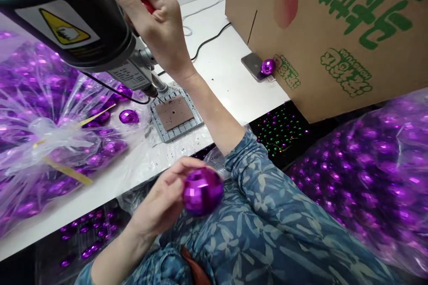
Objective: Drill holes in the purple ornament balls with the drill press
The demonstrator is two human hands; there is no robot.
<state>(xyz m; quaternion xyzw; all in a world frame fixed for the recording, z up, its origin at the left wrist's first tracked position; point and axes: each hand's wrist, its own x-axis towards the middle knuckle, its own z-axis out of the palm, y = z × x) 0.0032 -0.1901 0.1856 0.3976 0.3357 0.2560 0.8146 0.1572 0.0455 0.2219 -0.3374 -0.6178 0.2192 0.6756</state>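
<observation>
A shiny purple faceted ball (202,191) sits in my left hand (167,191), low in front of my body, with the fingers wrapped behind it. My right hand (150,18) reaches up to the side of a black bench drill (67,13) and is closed around its red-tipped handle (147,6), mostly hidden by the fingers. Below the drill's chuck (152,91) lies a brown board (174,112) with a small hole, on the grey slotted base (163,136). Dark specks are scattered over the board. One loose purple ball (129,116) rests left of the base.
A tied clear bag (50,129) of purple balls covers the table's left side. A large cardboard box (321,35) stands at right, with a phone (254,67) and another ball (268,67) beside it. Another full bag (361,173) lies at lower right. Cables cross the white tabletop (220,44).
</observation>
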